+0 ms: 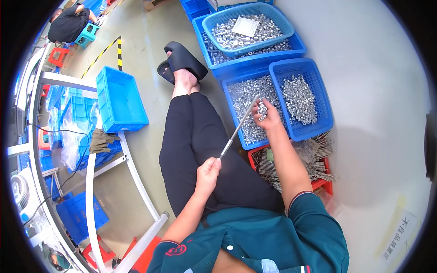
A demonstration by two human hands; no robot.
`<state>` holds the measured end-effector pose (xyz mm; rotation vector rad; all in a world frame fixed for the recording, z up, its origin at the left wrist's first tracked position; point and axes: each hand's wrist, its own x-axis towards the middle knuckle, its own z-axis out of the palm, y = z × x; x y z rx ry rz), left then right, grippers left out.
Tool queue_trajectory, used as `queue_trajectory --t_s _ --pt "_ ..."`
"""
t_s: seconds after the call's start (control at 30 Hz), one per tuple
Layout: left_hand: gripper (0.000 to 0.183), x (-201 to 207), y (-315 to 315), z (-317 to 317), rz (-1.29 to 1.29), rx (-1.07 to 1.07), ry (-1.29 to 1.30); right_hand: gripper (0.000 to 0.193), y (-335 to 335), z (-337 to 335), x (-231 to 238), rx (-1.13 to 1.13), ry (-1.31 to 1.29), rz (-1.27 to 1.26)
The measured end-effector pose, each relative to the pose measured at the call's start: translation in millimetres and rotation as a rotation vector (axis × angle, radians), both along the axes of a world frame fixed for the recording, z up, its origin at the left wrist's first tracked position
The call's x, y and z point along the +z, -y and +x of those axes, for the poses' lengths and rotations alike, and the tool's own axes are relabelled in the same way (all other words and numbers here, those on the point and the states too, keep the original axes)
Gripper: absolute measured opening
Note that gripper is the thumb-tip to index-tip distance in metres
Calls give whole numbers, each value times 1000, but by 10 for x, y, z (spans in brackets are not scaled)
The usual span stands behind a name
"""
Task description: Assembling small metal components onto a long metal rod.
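My left hand (208, 176) is closed around the lower end of a thin metal rod (236, 132), which slants up and away to the right over my lap. The rod's far tip reaches beside my right hand (269, 117). That hand is cupped, its fingers curled round several small silver nuts (261, 110). Below it sits a blue bin (233, 114) filled with similar small metal pieces. Whether my right fingertips touch the rod is hard to make out.
A blue basket (326, 109) of silver parts adjoins the bin; farther off, a lighter blue basket (287, 36) rests on another bin. A red crate (328, 185) of metal rods lies under my right forearm. Leftward are a blue crate (105, 109), a white frame (139, 166) and a seated person (68, 25).
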<state>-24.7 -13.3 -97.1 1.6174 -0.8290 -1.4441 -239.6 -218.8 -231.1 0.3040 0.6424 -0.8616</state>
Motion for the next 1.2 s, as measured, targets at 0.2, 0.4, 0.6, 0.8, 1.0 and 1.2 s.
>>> queue_trajectory --t_s 0.2,0.4,0.6,0.8,1.0,1.2 --pt "27 -21 -4 -15 -87 -28 69 27 -49 24 345 59 193 -130" --pt "27 -34 -27 -6 -80 -36 103 26 -93 121 764 24 83 -88" --pt "28 -61 -63 -24 -90 -42 143 29 -124 41 953 93 204 -291" --pt "27 -97 -82 -22 -105 -29 199 29 -166 -22 1169 201 99 -366" --pt "27 -87 -102 -33 -141 -35 234 28 -162 -99 1390 301 -93 -425" --pt "25 -105 -115 -38 -153 -33 284 23 -156 -138 1602 420 -490 -635"
